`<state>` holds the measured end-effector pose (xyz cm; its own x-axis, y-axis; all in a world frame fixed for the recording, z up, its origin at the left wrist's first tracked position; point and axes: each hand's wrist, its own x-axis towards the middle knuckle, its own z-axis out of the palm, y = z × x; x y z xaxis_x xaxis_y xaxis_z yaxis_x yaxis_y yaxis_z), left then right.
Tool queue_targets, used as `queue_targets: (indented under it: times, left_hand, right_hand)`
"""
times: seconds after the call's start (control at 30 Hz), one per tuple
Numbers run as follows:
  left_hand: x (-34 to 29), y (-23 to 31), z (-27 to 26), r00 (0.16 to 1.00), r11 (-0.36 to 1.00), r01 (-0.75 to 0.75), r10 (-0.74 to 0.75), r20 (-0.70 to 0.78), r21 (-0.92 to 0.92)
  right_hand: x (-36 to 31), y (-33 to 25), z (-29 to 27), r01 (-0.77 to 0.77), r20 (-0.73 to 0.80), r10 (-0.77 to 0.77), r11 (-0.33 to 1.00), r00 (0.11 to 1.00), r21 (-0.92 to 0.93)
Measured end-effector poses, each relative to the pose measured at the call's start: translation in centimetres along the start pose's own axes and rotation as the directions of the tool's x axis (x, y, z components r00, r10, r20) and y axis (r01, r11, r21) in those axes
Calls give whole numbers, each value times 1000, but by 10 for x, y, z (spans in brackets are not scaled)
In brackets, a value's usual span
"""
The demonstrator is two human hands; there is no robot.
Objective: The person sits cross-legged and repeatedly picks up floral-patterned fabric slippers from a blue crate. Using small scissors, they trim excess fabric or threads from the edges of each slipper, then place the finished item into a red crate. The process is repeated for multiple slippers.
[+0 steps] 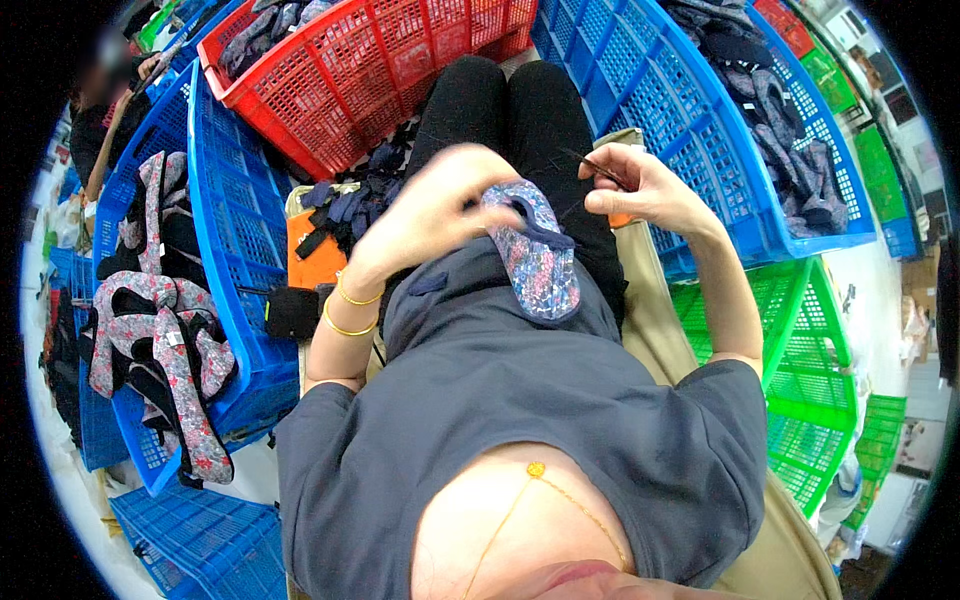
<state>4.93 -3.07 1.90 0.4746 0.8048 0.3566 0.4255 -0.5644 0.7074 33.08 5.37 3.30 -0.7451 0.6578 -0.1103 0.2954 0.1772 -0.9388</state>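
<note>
Floral shoe upper [537, 255] sits pinched in your left hand [440, 205]; your right hand [640, 190] grips small snips [598, 168]. Left of it, a blue crate [235, 250] holds similar uppers.

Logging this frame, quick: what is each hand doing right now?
Left hand: closed on the floral fabric piece.
Right hand: pinched shut on a thin dark tool, possibly small scissors.

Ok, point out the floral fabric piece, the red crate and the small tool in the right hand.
floral fabric piece [540, 262], head view, patterned middle.
red crate [375, 70], head view, lattice side wall.
small dark tool [592, 166], head view, thin tip above the fingers.
</note>
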Motion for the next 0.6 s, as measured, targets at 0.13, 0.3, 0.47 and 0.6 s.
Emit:
queue_targets:
  times: [0.13,0.3,0.47,0.6]
  left_hand:
    - [2,13,36,980,992,22,4,200,-126]
    - [-7,1,42,969,828,243,-180,171,-505]
    - [-5,6,35,980,709,165,-198,31,-686]
    - [-3,5,36,985,741,141,-173,16,-657]
  right_hand:
    - [-2,-4,6,18,29,-21,996,999,86]
    - [-6,-8,13,211,-69,-213,977,975,-37]
    - [-16,-26,31,347,-47,-406,829,913,-439]
    - [-20,-38,38,371,-21,-583,544,812,-753]
